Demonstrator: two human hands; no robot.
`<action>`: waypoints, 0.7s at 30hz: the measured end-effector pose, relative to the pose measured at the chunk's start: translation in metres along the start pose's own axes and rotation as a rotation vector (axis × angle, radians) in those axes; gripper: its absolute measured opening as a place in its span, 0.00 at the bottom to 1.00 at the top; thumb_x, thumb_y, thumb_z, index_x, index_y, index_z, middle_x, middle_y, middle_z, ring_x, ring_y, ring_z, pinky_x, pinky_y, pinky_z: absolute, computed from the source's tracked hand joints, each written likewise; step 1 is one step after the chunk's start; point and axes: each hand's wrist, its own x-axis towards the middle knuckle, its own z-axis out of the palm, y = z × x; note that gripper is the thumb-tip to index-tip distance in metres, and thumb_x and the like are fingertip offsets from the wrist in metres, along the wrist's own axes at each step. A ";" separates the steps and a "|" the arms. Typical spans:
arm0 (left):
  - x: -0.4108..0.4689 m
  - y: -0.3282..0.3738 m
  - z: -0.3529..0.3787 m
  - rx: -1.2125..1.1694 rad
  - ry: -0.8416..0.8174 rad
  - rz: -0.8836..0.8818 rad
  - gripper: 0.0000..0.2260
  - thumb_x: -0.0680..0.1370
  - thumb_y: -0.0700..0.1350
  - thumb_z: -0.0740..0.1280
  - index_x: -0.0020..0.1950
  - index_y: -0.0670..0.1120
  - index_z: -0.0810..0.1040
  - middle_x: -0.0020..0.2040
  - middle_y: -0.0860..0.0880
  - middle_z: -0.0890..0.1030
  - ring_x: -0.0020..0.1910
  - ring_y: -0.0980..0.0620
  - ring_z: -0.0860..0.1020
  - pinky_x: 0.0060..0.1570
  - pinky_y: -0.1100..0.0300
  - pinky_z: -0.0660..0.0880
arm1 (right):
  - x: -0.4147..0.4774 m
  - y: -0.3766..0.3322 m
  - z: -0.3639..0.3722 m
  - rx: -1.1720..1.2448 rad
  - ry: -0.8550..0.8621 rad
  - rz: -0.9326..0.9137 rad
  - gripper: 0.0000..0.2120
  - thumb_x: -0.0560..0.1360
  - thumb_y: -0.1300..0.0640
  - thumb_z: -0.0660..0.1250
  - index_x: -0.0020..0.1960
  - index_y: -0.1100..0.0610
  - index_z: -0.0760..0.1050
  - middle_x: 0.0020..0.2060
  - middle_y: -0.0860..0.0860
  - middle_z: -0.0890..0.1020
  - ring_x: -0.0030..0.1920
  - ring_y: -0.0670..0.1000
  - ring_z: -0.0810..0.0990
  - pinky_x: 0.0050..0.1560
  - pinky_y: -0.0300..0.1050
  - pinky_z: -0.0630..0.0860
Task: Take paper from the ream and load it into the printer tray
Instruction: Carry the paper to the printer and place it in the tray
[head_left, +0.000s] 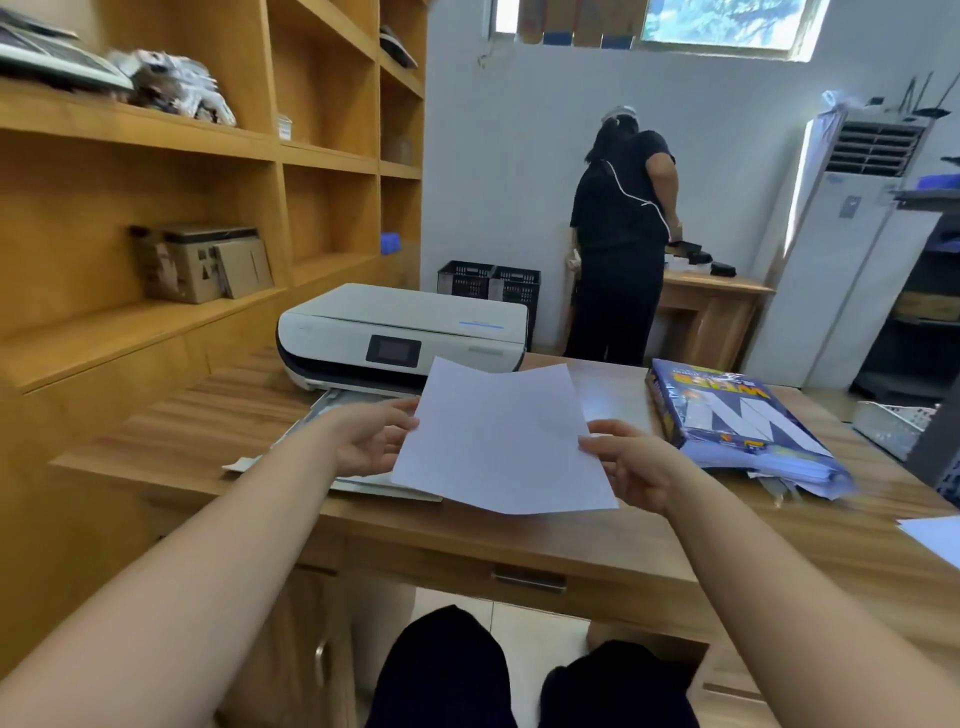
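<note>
I hold a thin batch of white paper (501, 441) above the desk, in front of the printer. My left hand (371, 439) grips its left edge and my right hand (631, 462) grips its right edge. The white printer (400, 332) sits on the desk behind the sheets, and its pulled-out tray (332, 402) shows below and to the left of them, partly hidden. The opened blue ream (737, 421) lies on the desk to the right, with white sheets showing at its near end.
The wooden desk (467, 530) has a drawer below its front edge. Wooden shelves (156, 156) stand at the left. A person in black stands at a far table with their back turned. A loose sheet (935, 535) lies at the desk's right edge.
</note>
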 end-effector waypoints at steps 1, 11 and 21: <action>-0.003 0.000 -0.005 -0.001 0.012 -0.003 0.16 0.79 0.35 0.64 0.65 0.48 0.73 0.55 0.40 0.83 0.51 0.44 0.83 0.39 0.54 0.82 | 0.000 0.002 0.006 0.004 -0.012 0.000 0.14 0.76 0.65 0.68 0.60 0.58 0.72 0.54 0.60 0.83 0.50 0.59 0.84 0.42 0.49 0.83; -0.031 -0.011 -0.069 -0.029 0.160 -0.045 0.18 0.79 0.34 0.62 0.68 0.47 0.72 0.58 0.39 0.81 0.51 0.43 0.83 0.37 0.51 0.83 | 0.008 0.022 0.069 -0.013 -0.133 0.017 0.17 0.75 0.66 0.68 0.62 0.61 0.70 0.55 0.61 0.82 0.50 0.60 0.85 0.41 0.50 0.84; -0.060 -0.021 -0.115 -0.034 0.272 -0.087 0.15 0.79 0.34 0.63 0.64 0.43 0.74 0.49 0.38 0.84 0.38 0.43 0.85 0.27 0.52 0.81 | 0.010 0.046 0.123 -0.083 -0.225 0.065 0.15 0.74 0.68 0.69 0.59 0.62 0.72 0.53 0.61 0.83 0.49 0.60 0.85 0.43 0.50 0.84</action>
